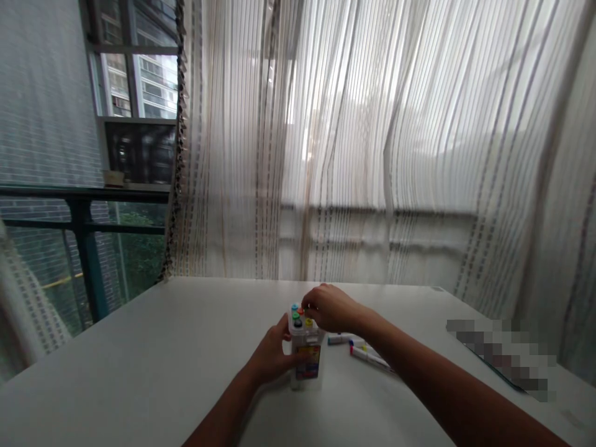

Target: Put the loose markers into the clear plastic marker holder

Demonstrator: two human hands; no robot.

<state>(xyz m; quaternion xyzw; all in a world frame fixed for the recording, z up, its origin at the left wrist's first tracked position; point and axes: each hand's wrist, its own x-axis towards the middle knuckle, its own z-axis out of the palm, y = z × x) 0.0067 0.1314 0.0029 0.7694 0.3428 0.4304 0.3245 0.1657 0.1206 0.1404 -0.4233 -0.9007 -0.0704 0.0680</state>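
Note:
A clear plastic marker case [306, 383] with a coloured label stands upright on the white table. My left hand [271, 355] is wrapped around its left side, with the thumb across the front. Several markers [297, 316] stand inside, showing blue, red, green, black and yellow ends at the open top. My right hand [328, 308] is over the right part of that opening, its fingers pinched together on a marker that they mostly hide. Just right of the case, loose white markers [370, 358] with coloured ends lie on the table, partly behind my right forearm.
The white table [186, 347] reaches back to a striped sheer curtain [372, 155]. A flat, pixelated item [503, 360] lies near the table's right edge. At the left, beyond the table, are a dark green railing [84, 230] and a window [139, 87].

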